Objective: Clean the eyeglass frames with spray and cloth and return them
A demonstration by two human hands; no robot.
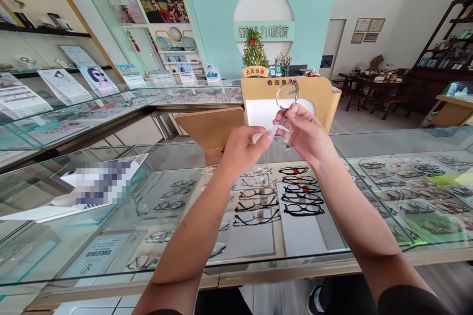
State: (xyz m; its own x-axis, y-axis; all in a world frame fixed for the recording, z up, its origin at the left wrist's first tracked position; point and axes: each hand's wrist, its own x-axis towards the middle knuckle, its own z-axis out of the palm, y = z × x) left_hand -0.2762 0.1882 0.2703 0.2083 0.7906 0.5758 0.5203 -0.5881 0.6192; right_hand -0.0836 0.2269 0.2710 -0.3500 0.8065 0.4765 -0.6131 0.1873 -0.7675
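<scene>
Above the glass counter, my right hand [308, 130] pinches a pair of clear-framed eyeglasses [287, 97] near the bridge. The glasses are turned upright, one lens above the other. My left hand [244, 150] is closed beside the lower lens, its thumb pointing toward that lens. A small white cloth-like piece [259, 136] shows between the left fingers and reaches the lower lens. Its full shape is hidden by the fingers. Under my hands, inside the glass display case [254, 248], lie rows of eyeglasses [256, 204], with dark frames [303, 197] to the right.
A printed card [121, 182] stands on the counter at left. Past the case are a wooden board [212, 125] and a cashier desk [325, 103] with a potted plant [254, 51]. More glass cases [121, 101] line the left side. Dark table and chairs [364, 88] stand at back right.
</scene>
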